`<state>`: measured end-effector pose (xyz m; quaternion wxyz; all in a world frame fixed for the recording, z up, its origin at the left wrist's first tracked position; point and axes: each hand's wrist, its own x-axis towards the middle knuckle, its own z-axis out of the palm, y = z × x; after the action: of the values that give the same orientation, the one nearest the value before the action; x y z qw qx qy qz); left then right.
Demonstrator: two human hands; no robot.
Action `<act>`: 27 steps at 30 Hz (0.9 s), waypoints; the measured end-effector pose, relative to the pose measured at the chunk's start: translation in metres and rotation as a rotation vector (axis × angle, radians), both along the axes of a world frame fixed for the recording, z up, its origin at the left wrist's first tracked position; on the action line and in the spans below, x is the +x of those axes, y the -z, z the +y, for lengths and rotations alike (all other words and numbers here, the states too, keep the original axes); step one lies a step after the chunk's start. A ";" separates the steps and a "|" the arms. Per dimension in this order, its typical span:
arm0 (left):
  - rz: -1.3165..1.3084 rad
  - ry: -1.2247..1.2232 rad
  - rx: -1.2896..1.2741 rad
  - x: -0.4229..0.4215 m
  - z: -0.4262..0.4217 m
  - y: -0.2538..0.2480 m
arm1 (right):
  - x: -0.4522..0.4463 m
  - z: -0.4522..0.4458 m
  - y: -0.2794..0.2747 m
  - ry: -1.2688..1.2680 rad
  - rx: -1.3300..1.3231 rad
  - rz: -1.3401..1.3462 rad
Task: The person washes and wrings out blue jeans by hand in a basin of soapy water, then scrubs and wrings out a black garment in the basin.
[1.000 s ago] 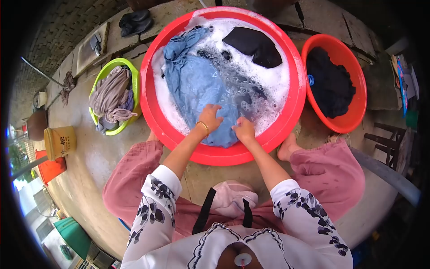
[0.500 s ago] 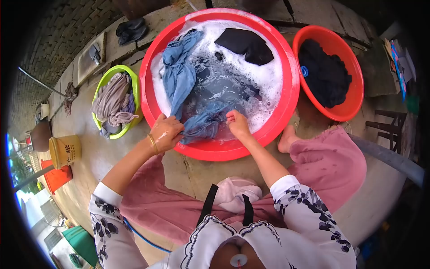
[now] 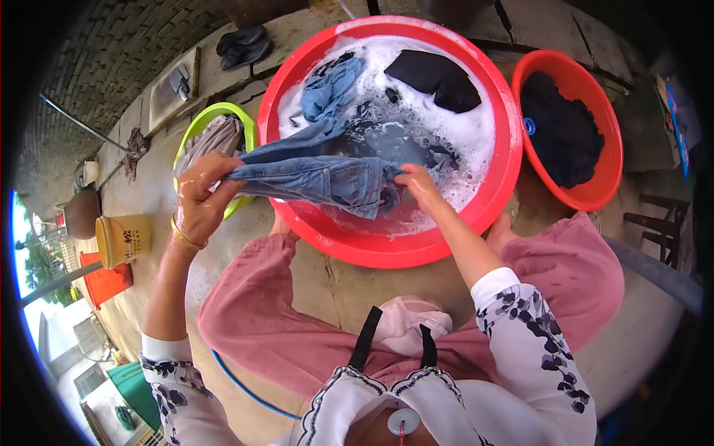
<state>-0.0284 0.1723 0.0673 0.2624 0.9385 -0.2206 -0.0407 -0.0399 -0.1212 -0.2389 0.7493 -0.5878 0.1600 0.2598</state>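
A pair of wet blue jeans (image 3: 327, 178) is stretched over the near left side of a large red tub (image 3: 379, 253). My left hand (image 3: 204, 193), with a gold bangle at the wrist, is closed on one end, raised beyond the tub's left rim. My right hand (image 3: 419, 186) pinches the other end above the water. Stitching and a pocket show on the taut part. The rest of the jeans trails back into the suds at the tub's far left. A black cloth (image 3: 435, 80) floats in the foam at the far side.
A green basin (image 3: 249, 130) with greyish clothes stands left of the tub. An orange-red basin (image 3: 606, 123) holding dark clothes stands to the right. Further left are a yellow bucket (image 3: 123, 241) and an orange bucket (image 3: 108, 282). Dark shoes (image 3: 244, 48) lie beyond.
My left hand has lifted and moved left, pulling the jeans up out of the water and taut. My right hand still holds its end. The view has shifted slightly.
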 end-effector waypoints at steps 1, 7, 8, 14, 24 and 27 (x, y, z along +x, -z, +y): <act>0.048 -0.128 -0.113 0.002 0.005 0.007 | 0.007 -0.017 -0.019 0.018 0.015 -0.006; 0.153 -0.503 -0.628 0.012 0.014 0.025 | 0.068 -0.093 -0.125 0.017 0.105 -0.067; 0.145 -0.498 -0.638 0.014 0.014 0.022 | 0.078 -0.100 -0.150 0.017 0.062 -0.102; 0.159 -0.645 -0.955 0.058 0.023 0.034 | 0.196 -0.109 -0.232 -0.076 0.017 -0.116; 0.013 -0.848 -0.153 0.151 0.083 0.196 | 0.201 -0.081 -0.111 -0.030 -0.238 -0.237; 0.042 -0.678 -0.165 0.140 0.066 0.238 | 0.135 -0.066 -0.014 -0.053 -0.168 0.109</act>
<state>0.1112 0.2386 -0.1704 0.3406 0.9330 0.1063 0.0476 0.0955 -0.1868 -0.2246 0.6803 -0.6377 0.2063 0.2966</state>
